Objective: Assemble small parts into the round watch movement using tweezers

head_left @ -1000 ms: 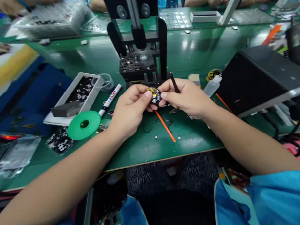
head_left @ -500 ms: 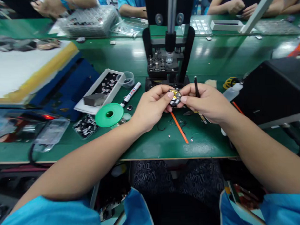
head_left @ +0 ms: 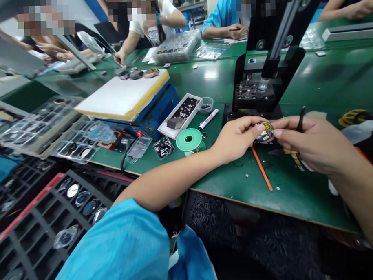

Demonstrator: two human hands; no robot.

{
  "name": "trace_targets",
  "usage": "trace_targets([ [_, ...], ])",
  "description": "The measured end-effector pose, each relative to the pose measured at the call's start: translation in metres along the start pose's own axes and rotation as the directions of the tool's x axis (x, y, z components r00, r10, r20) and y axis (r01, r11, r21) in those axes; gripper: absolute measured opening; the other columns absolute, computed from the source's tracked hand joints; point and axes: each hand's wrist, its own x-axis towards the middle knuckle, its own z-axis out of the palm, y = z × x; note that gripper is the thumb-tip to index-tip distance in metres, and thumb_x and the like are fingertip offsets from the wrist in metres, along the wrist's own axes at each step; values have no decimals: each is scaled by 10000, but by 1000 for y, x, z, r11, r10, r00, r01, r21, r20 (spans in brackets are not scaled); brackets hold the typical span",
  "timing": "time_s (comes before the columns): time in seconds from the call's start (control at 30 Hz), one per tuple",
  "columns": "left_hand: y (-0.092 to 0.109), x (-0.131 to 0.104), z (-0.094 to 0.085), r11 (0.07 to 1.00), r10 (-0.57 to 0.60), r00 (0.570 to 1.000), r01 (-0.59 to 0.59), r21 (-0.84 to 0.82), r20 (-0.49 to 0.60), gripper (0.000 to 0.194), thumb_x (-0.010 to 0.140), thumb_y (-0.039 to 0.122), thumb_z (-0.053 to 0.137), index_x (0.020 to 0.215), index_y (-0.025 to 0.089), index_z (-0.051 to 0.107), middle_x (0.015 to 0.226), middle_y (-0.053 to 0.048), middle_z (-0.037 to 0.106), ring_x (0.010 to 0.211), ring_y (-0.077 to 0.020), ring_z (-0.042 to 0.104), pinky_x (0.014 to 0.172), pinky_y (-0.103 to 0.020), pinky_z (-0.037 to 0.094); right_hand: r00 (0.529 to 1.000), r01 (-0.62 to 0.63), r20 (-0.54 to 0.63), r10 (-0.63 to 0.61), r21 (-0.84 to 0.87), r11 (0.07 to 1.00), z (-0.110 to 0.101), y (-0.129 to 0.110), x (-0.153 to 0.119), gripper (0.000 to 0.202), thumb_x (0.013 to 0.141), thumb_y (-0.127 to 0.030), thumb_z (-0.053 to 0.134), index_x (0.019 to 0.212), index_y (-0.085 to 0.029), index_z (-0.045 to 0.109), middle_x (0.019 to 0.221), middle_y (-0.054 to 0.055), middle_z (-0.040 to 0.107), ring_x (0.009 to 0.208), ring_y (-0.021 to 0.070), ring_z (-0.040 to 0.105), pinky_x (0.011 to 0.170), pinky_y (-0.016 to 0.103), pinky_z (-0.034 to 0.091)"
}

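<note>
Between the fingertips of both hands is a small round watch movement [head_left: 268, 130], with gold and silver parts showing inside a dark rim. My left hand [head_left: 234, 140] pinches it on the left, thumb on top. On its right edge, the thumb and forefinger of my right hand [head_left: 315, 141] close in. Dark tweezers [head_left: 301, 119] are tucked in that same hand, with one end sticking up past the forefinger. Just below the hands, an orange stick [head_left: 261, 169] lies on the green bench [head_left: 227, 181]. My fingers hide part of the movement.
Behind the hands stands a black press [head_left: 255, 92]. To the left are a paint marker [head_left: 209, 119], a green spool [head_left: 182, 141], a white parts tray [head_left: 163, 129] and a blue box [head_left: 158, 112]. A compartment tray [head_left: 39, 220] with watches sits lower left. Co-workers sit across the bench.
The view has swung left, so the hands and press now appear further right, and the watch tray has come into sight. Both hands keep hold of the watch movement.
</note>
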Motion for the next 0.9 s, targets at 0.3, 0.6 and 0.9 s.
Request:
trace_targets([
  [0.3,-8,4,1,998,44,999,-43,-39,10,364,1031,471,807,1191,145,833,1113,-71,839,985,-161,727,986,-318,603,998,-58,-14,59,59,997,-1,5,4,355,650,-360,935,959,-205,852,667,-13,631,604,109,476,565,278,283],
  [0.6,-11,3,2,1000,23,1000,-23,12,8,369,1050,465,779,1261,171,845,1089,-52,826,962,-161,705,976,-318,582,996,-58,-59,61,45,997,-1,6,5,313,594,-342,951,869,-230,851,734,32,705,654,132,541,608,289,344],
  [0.9,-10,2,2,996,56,998,-56,76,9,366,1074,453,723,1262,164,844,989,-32,771,870,-150,624,900,-318,551,997,-55,-57,57,30,998,-1,4,4,316,588,-343,977,860,-252,843,804,55,749,699,164,580,634,329,388],
])
